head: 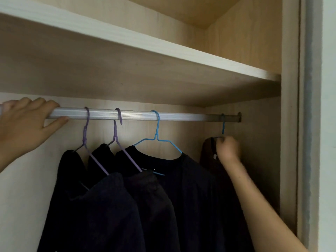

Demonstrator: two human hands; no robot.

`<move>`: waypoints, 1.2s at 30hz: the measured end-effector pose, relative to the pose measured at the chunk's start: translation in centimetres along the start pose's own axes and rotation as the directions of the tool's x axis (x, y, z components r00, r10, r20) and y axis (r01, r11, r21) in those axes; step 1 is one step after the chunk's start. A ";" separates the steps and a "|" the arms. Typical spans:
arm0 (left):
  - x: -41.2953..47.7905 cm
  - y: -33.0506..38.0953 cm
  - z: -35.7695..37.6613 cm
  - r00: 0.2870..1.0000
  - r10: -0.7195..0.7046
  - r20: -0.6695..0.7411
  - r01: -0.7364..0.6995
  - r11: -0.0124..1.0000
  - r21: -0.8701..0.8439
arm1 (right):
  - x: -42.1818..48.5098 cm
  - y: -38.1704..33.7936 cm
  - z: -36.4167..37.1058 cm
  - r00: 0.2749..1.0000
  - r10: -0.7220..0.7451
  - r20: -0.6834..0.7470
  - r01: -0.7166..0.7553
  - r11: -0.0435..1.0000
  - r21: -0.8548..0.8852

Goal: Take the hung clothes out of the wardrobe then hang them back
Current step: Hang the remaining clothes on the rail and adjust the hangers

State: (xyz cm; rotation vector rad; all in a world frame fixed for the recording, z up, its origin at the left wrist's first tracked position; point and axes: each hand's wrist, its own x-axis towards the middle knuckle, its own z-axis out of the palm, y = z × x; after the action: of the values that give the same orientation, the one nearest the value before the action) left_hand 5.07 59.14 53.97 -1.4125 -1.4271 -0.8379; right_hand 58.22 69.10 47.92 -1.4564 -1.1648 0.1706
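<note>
Fingers of my left hand (23,124) curl closed over the rail (138,115) at nine o'clock, while my right hand (227,148) pinches the blue hanger (223,127) carrying a brown garment (209,153) at three o'clock.

Rail (138,115): four hooks on it; open stretches between the purple hangers (85,135), the blue hanger (157,137) and the far-right hanger (223,127). Left end taken by the left hand (23,120), wrapped over the rail. Shelf (145,51) close above, leaving a narrow gap over the rail. Dark clothes (127,206) fill the lower space, overlapping. Right wall (260,142) close beside the right hand (228,148), which is closed on the brown garment (207,153) at the last hanger. Back panel bare above the shoulders.
</note>
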 end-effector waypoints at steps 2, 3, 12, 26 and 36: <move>0.1 3.5 -2.7 0.998 -0.005 -0.059 0.006 1.000 0.007 | -1.2 -3.3 0.8 0.982 -0.144 0.125 0.122 0.978 0.168; -0.1 4.2 -3.4 0.996 0.024 -0.087 -0.022 1.000 0.018 | -2.2 -5.3 1.3 0.949 -0.219 0.226 0.160 0.955 0.250; -0.9 2.1 -3.0 1.000 0.010 -0.029 -0.008 0.999 0.046 | -7.4 -9.2 6.3 0.726 -0.557 0.404 0.589 0.806 0.052; 0.3 2.2 -0.8 0.998 0.024 -0.063 -0.026 0.999 -0.024 | -3.8 -5.8 0.4 0.868 -0.422 0.260 0.467 0.873 -0.143; -0.8 4.3 -4.1 0.999 -0.001 -0.032 0.003 0.997 0.083 | -17.5 -16.8 6.4 0.631 -0.515 0.580 0.571 0.815 0.102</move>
State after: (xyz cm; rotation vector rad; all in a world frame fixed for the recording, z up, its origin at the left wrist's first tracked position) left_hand 9.86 55.52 53.99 -1.3300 -1.4231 -0.7902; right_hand 36.20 57.44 51.03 -1.0723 -2.1129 0.1449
